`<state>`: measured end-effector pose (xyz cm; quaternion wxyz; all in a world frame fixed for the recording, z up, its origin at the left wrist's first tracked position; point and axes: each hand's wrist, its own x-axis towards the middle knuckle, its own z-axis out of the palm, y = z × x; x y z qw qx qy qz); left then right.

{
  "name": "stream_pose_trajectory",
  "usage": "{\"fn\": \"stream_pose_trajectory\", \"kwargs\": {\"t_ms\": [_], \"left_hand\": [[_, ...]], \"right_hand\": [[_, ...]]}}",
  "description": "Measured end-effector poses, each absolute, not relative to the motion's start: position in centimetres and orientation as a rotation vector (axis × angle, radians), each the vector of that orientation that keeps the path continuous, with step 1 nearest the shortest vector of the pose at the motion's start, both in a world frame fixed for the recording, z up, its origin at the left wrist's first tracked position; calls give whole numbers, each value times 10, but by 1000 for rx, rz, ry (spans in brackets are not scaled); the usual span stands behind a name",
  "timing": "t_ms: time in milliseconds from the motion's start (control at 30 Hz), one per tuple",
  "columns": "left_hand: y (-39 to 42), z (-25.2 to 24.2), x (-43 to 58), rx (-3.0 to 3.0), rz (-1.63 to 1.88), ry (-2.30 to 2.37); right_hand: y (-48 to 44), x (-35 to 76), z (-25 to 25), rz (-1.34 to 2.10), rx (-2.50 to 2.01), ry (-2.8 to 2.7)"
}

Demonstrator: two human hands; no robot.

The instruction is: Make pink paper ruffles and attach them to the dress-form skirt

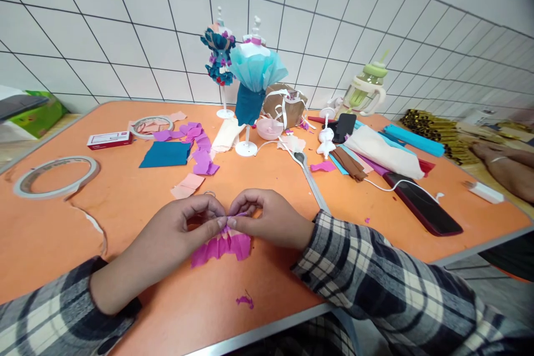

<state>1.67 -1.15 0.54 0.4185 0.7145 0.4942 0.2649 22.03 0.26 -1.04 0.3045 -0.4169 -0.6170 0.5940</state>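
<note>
Near the front of the orange table, my left hand (189, 222) and my right hand (267, 216) meet thumb to thumb. Both pinch the upper edge of a gathered strip of magenta crepe paper (223, 248), whose ruffled lower part hangs toward me. My fingertips hide the pinched edge. A small magenta scrap (245, 300) lies closer to the table's front edge. Beyond my hands are a pale peach paper piece (187, 185), a teal paper piece (165, 154) and several purple paper pieces (203, 150).
Two small dress forms (250, 86) in paper dresses stand at the back. Tape rings (25, 184) and a red-white box (109, 140) lie left. To the right are scissors (306, 169), crepe paper rolls (384, 150), a phone (423, 206) and a bottle (365, 89). Another person's arm (507, 169) shows far right.
</note>
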Motion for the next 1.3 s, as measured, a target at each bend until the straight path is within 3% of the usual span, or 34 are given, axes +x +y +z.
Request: {"fn": "stream_pose_trajectory", "kwargs": {"t_ms": [433,700,1133,1300], "left_hand": [[-6,1,12,1770,677,1076],[-9,6,15,1987,656,1332],[-10,13,13,1937,741,1285],[-9,14,14,1963,740,1282]], "right_hand": [[2,220,-10,1345,-1253,-1778],[-1,221,-10,1238,-1196,-1898],[7,231,-7,1728,-963,-1612],[8,229,-8,1438,-1057,-1707]]}}
